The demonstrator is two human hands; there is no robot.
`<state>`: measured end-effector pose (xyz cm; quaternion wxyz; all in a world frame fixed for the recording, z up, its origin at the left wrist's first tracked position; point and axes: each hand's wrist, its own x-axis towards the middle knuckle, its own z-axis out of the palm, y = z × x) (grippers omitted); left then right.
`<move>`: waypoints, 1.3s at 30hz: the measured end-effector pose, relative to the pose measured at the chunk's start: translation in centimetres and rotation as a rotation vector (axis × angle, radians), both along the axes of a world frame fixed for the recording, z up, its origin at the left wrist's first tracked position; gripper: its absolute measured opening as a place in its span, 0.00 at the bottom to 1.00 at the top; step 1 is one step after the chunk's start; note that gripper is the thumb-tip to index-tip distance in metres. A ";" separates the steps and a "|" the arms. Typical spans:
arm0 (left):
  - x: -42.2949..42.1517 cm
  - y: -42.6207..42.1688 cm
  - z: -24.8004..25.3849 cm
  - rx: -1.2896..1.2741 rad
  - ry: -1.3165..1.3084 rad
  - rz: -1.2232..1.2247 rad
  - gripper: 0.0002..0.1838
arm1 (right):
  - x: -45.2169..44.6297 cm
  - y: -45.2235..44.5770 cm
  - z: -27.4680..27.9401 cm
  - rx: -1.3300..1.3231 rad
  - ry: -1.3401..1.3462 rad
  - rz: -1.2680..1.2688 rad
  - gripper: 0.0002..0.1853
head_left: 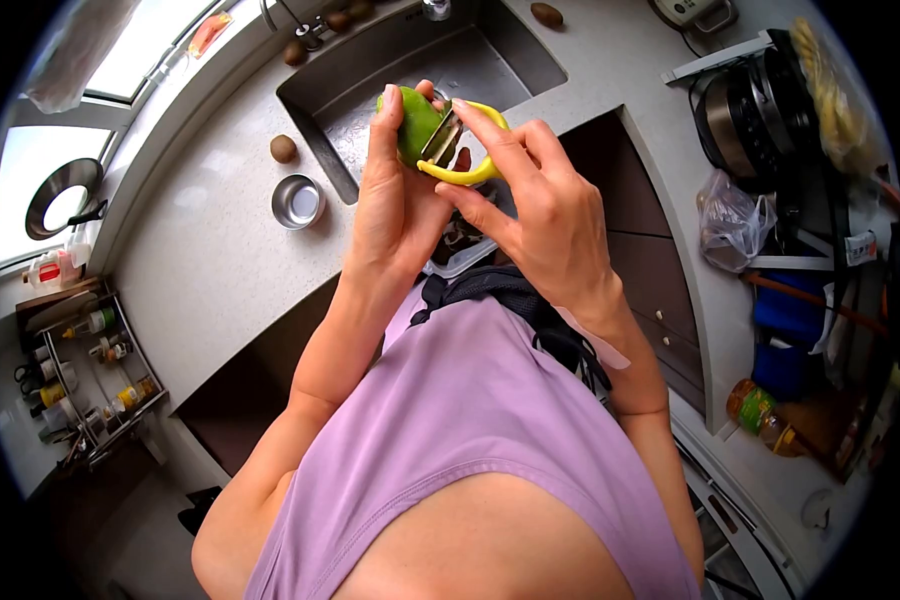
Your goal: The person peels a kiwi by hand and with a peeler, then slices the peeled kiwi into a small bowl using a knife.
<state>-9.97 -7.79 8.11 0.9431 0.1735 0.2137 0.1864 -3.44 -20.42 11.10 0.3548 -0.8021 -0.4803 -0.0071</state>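
My left hand (395, 215) is wrapped around a green kiwi (417, 122), whose visible side is bare of skin. In my right hand (555, 215) is a yellow peeler (475, 175), pinched between thumb and fingers. The peeler's metal blade (441, 138) lies against the right side of the kiwi. A small reddish-brown strip of peel (463, 159) shows just by the blade. Below both hands, a container (460, 262) with dark scraps in it is partly hidden by my wrists.
Behind the hands is a steel sink (335, 115). A small metal bowl (297, 202) and a brown kiwi (283, 149) stand on the counter to its left. Another kiwi (547, 14) lies at the back right. A spice rack (100, 370) is at far left, a plastic bag (732, 218) at right.
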 end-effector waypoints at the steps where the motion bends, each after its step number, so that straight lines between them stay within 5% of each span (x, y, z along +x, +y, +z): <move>1: 0.0 -0.2 0.1 0.046 0.010 0.016 0.20 | -0.1 0.1 0.1 -0.050 -0.043 -0.014 0.33; 11: -0.3 0.6 -0.2 0.024 -0.011 0.081 0.20 | -0.7 -0.5 -0.8 -0.145 -0.133 -0.004 0.32; 14: -0.4 1.4 -0.3 -0.100 -0.098 0.062 0.20 | -0.6 -0.9 -1.1 -0.128 0.035 0.040 0.32; 17: -0.4 1.3 -0.3 -0.228 -0.210 -0.028 0.20 | -0.1 -0.7 -0.9 0.201 0.335 -0.034 0.31; 20: -0.3 0.9 0.1 -0.325 -0.170 -0.117 0.21 | 0.5 -0.6 0.0 0.189 0.433 -0.107 0.30; 24: -0.6 0.3 -0.2 -0.347 -0.151 -0.203 0.20 | 2.5 0.5 -1.6 0.364 0.241 -0.020 0.24; 28: -0.9 -0.4 -0.2 -0.334 -0.041 -0.221 0.19 | 3.2 0.9 -3.9 0.388 0.541 0.013 0.13; 34: -2.9 0.8 -3.8 -0.300 0.081 -0.178 0.18 | 3.8 -1.0 -8.1 0.277 0.808 0.028 0.11; 39: -6.7 2.7 -9.2 -0.309 0.312 -0.117 0.16 | 3.9 -2.4 -17.5 -0.163 0.486 0.106 0.11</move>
